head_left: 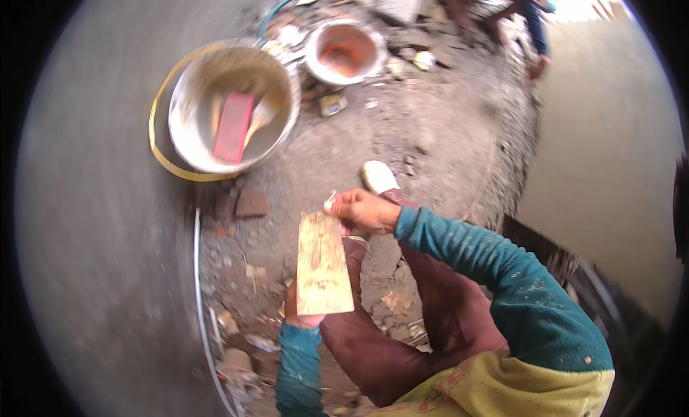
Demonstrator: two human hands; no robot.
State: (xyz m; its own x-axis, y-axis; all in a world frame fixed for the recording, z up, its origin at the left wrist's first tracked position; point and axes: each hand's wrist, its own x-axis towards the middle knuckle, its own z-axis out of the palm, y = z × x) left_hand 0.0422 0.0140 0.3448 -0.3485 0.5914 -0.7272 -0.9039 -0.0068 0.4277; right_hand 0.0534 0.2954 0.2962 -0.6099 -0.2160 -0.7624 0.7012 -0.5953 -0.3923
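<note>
A flat, tapering wooden float (324,270) lies face up across my left hand (303,316), its wide end toward me. My left fingers curl under the board and are mostly hidden by it. At the float's narrow far end, my right hand (364,211) has thumb and fingers pinched together. A tiny pale bit shows at those fingertips, too small to name, and the hand is at or touching the board's far corner.
A big metal basin (183,123) at the left holds a red rectangular block (234,128) and a brush (263,119). Beyond is a smaller pot (316,58) with reddish residue. Rubble (402,8) and a person's leg (533,33) are farther off; a grey wall (108,202) stands left.
</note>
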